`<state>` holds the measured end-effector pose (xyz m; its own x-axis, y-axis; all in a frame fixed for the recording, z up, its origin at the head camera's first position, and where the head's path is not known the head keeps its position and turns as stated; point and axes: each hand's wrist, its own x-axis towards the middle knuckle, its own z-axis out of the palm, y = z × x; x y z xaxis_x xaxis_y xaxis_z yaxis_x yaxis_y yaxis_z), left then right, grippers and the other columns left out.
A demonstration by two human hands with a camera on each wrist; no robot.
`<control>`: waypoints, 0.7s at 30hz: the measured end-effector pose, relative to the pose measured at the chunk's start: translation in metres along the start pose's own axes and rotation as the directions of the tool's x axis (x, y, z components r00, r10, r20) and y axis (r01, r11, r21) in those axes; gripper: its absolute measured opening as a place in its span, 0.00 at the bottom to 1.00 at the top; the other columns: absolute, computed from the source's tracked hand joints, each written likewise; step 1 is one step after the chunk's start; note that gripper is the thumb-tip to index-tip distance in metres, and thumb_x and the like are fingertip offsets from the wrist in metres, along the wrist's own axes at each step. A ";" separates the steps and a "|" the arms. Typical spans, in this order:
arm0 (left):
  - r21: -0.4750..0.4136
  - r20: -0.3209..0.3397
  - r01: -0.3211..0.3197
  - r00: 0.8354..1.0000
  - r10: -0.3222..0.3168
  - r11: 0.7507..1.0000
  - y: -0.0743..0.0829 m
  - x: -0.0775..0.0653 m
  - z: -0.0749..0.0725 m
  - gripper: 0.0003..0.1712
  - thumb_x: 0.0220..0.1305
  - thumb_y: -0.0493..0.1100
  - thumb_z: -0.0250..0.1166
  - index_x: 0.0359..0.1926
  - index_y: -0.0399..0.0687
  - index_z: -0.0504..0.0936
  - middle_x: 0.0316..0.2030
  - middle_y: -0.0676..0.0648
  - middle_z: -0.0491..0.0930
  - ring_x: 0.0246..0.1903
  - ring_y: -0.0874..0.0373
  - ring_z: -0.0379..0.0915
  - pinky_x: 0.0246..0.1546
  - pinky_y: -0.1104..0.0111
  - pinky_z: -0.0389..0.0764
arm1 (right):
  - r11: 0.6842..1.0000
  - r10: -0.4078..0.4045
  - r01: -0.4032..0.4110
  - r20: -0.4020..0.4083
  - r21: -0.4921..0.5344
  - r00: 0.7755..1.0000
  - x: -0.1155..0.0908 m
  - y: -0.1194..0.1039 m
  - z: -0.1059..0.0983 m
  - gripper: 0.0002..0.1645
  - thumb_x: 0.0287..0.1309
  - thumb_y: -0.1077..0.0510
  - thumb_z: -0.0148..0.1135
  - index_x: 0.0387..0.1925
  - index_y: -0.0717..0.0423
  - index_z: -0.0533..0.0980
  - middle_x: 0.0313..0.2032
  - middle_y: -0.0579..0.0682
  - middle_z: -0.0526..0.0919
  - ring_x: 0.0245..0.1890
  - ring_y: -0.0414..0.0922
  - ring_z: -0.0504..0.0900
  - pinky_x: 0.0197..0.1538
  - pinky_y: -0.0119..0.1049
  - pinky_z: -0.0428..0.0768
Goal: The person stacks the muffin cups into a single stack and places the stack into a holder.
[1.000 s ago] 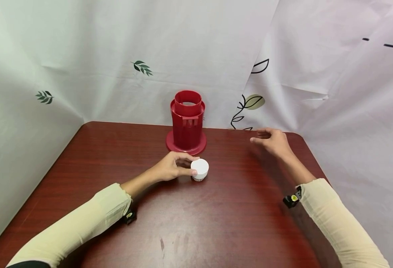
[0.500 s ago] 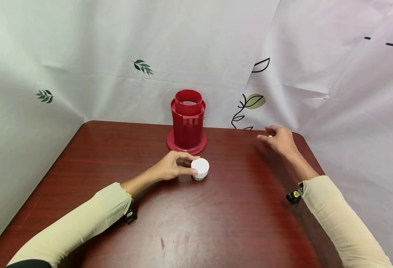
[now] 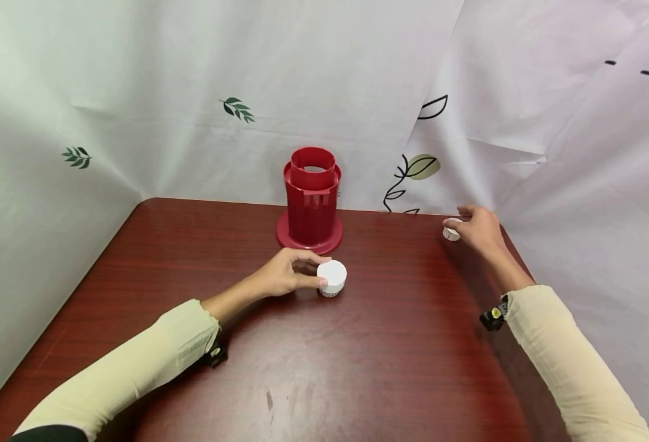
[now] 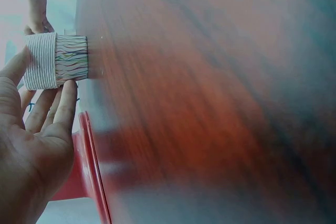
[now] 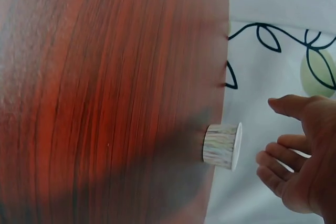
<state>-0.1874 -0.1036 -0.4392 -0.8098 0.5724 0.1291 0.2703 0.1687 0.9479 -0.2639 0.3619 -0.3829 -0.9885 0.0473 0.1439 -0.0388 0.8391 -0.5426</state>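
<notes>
My left hand [image 3: 285, 274] grips a stack of small paper cups [image 3: 332, 276] between thumb and fingers, near the table's middle. In the left wrist view the stack [image 4: 55, 61] shows many nested white rims above a body with wavy coloured lines. Near the back right edge stands a single paper cup [image 3: 452, 232], upright, its mouth up. My right hand [image 3: 480, 230] is beside it and partly overlaps it in the head view. In the right wrist view the fingers [image 5: 286, 153] are spread and apart from this streaked cup [image 5: 220, 145].
A red plastic cylinder [image 3: 311, 215] with a raised inner ring and a wide round base stands at the back, just behind my left hand. The brown wood table [image 3: 357, 368] ends against white cloth [image 3: 180, 92] with leaf prints.
My right hand has moved to the right, and the single paper cup, hidden at first, now shows beside its fingers. The left hand and its cup stack have stayed in place.
</notes>
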 end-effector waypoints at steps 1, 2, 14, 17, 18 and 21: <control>0.000 0.000 0.001 1.000 -0.001 1.000 0.000 0.000 0.000 0.27 0.66 0.32 0.82 0.66 0.38 0.89 0.66 0.37 0.89 0.58 0.45 0.93 0.63 0.58 0.92 | 1.000 0.005 -0.005 -0.005 -0.002 1.000 0.000 0.001 0.000 0.39 0.73 0.50 0.74 0.72 0.75 0.77 0.67 0.74 0.84 0.70 0.70 0.84 0.75 0.65 0.79; 0.000 0.000 0.004 1.000 -0.004 1.000 0.000 0.000 0.000 0.27 0.66 0.32 0.82 0.66 0.37 0.89 0.66 0.37 0.89 0.58 0.45 0.93 0.63 0.57 0.92 | 1.000 0.010 -0.010 -0.009 -0.006 1.000 0.001 0.002 0.000 0.40 0.73 0.50 0.74 0.71 0.76 0.77 0.66 0.74 0.84 0.70 0.70 0.84 0.75 0.65 0.79; -0.010 0.000 0.010 1.000 -0.010 1.000 0.000 0.000 0.000 0.28 0.66 0.32 0.81 0.67 0.37 0.89 0.67 0.37 0.89 0.59 0.43 0.92 0.65 0.51 0.91 | 0.989 0.133 -0.133 -0.014 -0.057 0.991 0.007 0.028 0.006 0.51 0.64 0.36 0.80 0.66 0.76 0.78 0.64 0.76 0.85 0.67 0.75 0.78 0.70 0.67 0.80; -0.010 0.000 0.006 1.000 -0.006 1.000 0.000 0.000 0.001 0.28 0.66 0.31 0.81 0.66 0.37 0.89 0.67 0.37 0.89 0.59 0.42 0.92 0.65 0.49 0.91 | 0.984 0.170 -0.169 0.017 -0.057 0.985 0.002 0.022 0.004 0.48 0.64 0.40 0.80 0.66 0.76 0.77 0.64 0.77 0.83 0.65 0.73 0.77 0.68 0.66 0.80; -0.010 -0.001 0.005 1.000 -0.005 1.000 0.000 0.000 0.001 0.27 0.66 0.31 0.81 0.66 0.36 0.89 0.67 0.37 0.89 0.58 0.42 0.92 0.65 0.50 0.91 | 0.982 0.179 -0.177 0.030 -0.061 0.983 0.002 0.022 0.004 0.48 0.65 0.40 0.80 0.67 0.75 0.77 0.64 0.77 0.83 0.65 0.73 0.77 0.68 0.65 0.80; -0.008 -0.003 0.005 1.000 -0.005 1.000 0.000 -0.001 0.001 0.27 0.66 0.32 0.81 0.65 0.36 0.89 0.66 0.36 0.89 0.59 0.42 0.92 0.64 0.54 0.92 | 0.975 0.220 -0.217 0.069 -0.046 0.973 0.006 0.028 0.005 0.53 0.64 0.38 0.80 0.72 0.75 0.74 0.69 0.77 0.80 0.69 0.74 0.74 0.70 0.66 0.79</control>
<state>-0.1862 -0.1032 -0.4392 -0.8130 0.5687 0.1250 0.2617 0.1651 0.9509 -0.2712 0.3830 -0.4015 -0.9805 0.1930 -0.0369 0.1835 0.8326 -0.5227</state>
